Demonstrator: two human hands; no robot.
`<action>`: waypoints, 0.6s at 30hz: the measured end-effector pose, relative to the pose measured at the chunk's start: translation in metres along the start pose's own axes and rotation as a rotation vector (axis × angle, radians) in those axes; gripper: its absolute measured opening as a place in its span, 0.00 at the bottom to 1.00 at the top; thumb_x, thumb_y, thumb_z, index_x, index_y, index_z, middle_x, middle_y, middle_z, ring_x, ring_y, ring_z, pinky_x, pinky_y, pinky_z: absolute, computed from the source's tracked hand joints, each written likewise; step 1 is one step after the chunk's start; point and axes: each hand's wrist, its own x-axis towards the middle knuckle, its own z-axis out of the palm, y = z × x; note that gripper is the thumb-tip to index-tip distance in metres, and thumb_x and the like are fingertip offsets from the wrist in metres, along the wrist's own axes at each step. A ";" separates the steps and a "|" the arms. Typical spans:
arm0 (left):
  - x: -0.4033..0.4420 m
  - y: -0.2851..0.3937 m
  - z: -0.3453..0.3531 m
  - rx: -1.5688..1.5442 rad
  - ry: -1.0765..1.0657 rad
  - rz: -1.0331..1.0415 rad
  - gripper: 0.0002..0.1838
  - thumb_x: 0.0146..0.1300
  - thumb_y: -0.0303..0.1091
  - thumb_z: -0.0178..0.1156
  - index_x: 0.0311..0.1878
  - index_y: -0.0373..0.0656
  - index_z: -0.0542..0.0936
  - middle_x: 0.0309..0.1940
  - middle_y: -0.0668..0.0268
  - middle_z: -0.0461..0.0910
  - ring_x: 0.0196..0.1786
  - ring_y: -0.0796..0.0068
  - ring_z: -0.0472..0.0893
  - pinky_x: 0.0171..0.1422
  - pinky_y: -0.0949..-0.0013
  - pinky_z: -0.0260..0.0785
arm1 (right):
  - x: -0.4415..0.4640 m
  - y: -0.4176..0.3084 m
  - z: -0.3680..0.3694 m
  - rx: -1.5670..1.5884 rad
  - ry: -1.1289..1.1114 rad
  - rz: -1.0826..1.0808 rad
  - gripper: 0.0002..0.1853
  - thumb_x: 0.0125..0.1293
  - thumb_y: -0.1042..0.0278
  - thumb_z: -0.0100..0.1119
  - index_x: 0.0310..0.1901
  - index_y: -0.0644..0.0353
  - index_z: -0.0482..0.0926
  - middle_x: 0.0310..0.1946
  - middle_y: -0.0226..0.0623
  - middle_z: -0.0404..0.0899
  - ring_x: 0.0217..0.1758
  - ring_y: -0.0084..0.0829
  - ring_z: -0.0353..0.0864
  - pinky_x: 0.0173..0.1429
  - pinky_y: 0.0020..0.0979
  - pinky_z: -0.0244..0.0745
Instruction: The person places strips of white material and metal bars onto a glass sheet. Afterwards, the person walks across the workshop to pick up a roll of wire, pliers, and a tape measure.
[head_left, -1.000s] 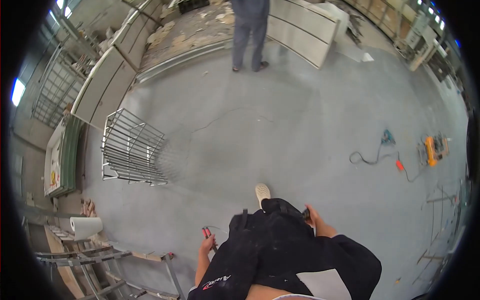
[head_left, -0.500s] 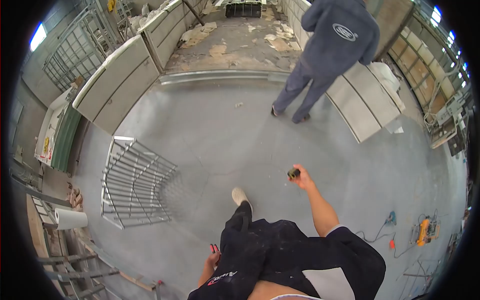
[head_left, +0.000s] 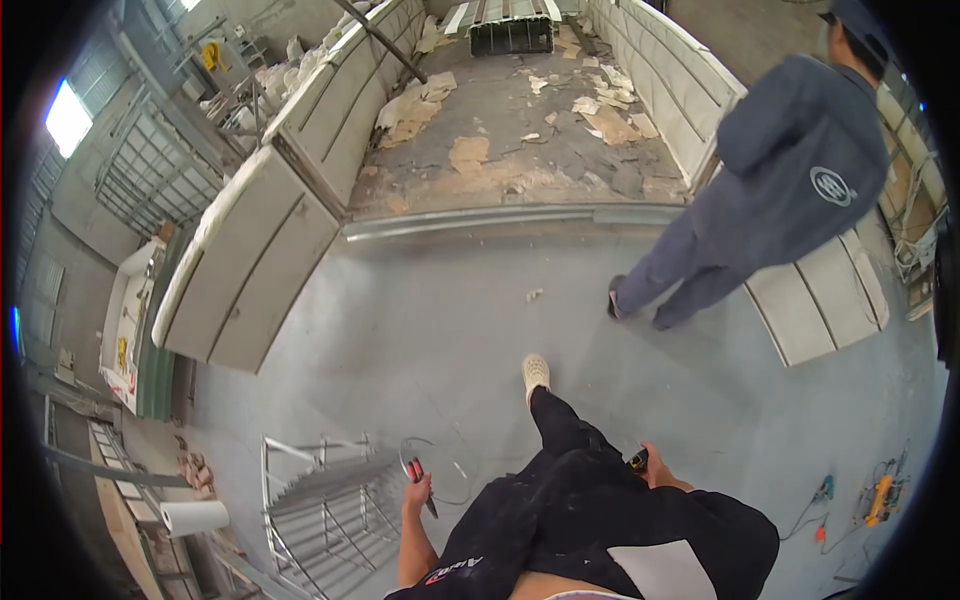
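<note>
My left hand is closed around red-handled pliers, whose dark end points down below the fist. A thin loop of wire shows beside this hand; whether it touches the pliers I cannot tell. Just past the left hand, a metal rod rack rests on the grey floor. In front of my right hip, my right hand grips a small black and yellow tape measure. Part of that hand is hidden by my dark shirt.
A person in dark workwear stands ahead on the right, beside a hinged white panel. Ahead, a metal sill edges a truck-bed-like space littered with scraps. An orange power tool lies right; a white roll lies left.
My view has moved forward, so the rack now appears lower and nearer. My left hand has risen into fuller view with the pliers; my right hand has dropped back toward my body.
</note>
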 end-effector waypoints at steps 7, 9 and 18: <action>0.129 0.161 0.012 -0.100 -0.266 -0.463 0.22 0.63 0.59 0.55 0.27 0.49 0.75 0.19 0.70 0.74 0.20 0.73 0.75 0.24 0.68 0.65 | 0.108 -0.298 0.236 0.032 -0.327 -0.036 0.29 0.58 0.33 0.52 0.31 0.57 0.74 0.23 0.40 0.78 0.25 0.43 0.80 0.33 0.47 0.77; 0.172 0.196 0.022 -0.067 -0.304 -0.387 0.26 0.63 0.65 0.51 0.30 0.50 0.76 0.21 0.71 0.75 0.24 0.74 0.76 0.28 0.68 0.64 | 0.135 -0.395 0.325 -0.012 -0.381 -0.080 0.30 0.56 0.33 0.57 0.31 0.59 0.72 0.26 0.43 0.78 0.28 0.43 0.80 0.37 0.46 0.79; 0.390 0.435 0.049 0.397 -0.345 -0.372 0.37 0.59 0.75 0.44 0.35 0.45 0.78 0.23 0.70 0.73 0.25 0.76 0.72 0.28 0.68 0.64 | 0.204 -0.682 0.608 -0.682 -0.270 -0.470 0.23 0.56 0.48 0.63 0.46 0.56 0.71 0.37 0.33 0.78 0.38 0.26 0.79 0.42 0.32 0.76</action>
